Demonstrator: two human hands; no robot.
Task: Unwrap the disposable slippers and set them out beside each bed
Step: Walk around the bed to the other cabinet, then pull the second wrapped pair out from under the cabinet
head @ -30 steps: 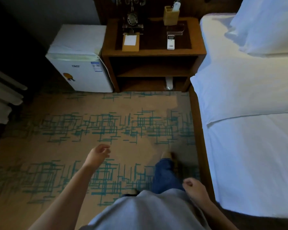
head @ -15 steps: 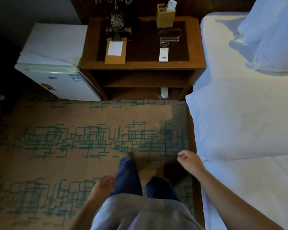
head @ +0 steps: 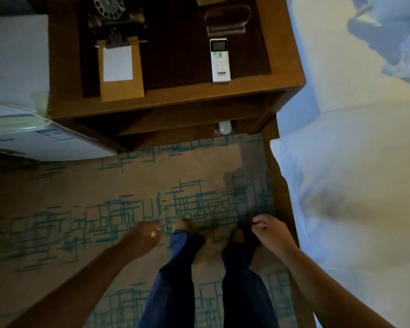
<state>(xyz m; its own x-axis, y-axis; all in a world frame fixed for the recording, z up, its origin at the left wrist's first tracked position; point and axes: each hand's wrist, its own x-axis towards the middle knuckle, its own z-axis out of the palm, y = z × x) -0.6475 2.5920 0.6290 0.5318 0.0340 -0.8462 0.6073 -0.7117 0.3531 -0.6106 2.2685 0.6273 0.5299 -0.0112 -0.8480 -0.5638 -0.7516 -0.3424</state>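
1. We have walked forward: a second ago the brown wooden nightstand [head: 171,100] stood well ahead at the top of the view, and now it fills the upper half, close in front of our feet.

2. Our left hand [head: 142,240] has swung from out on the left to just beside our left leg, its fingers [head: 154,233] loosely curled and holding nothing.

3. Our right hand [head: 270,233] has come forward to hang next to the wooden bed frame [head: 281,192]. Its fingers [head: 258,221] are bent in a loose fist; we see nothing in them.

4. Ahead of both hands, in the low open shelf of the nightstand, a small white plastic-wrapped object [head: 224,127] shows at the shelf's right end. We judge it may be the packed disposable slippers, but it is too small and dim to be sure.

5. No slippers lie on the beige carpet with teal line pattern [head: 81,197] beside the white bed [head: 353,185], which is to the right of our right hand. So the task looks to be at its very start: nothing unwrapped, nothing set out.

6. The approach means the shelf is now within a bend and a reach. Our next move would likely be to crouch and send the right hand forward and down to that white packet.

7. The white remote control [head: 220,60] and the tan clipboard with white paper [head: 120,69] on top have no part in this.
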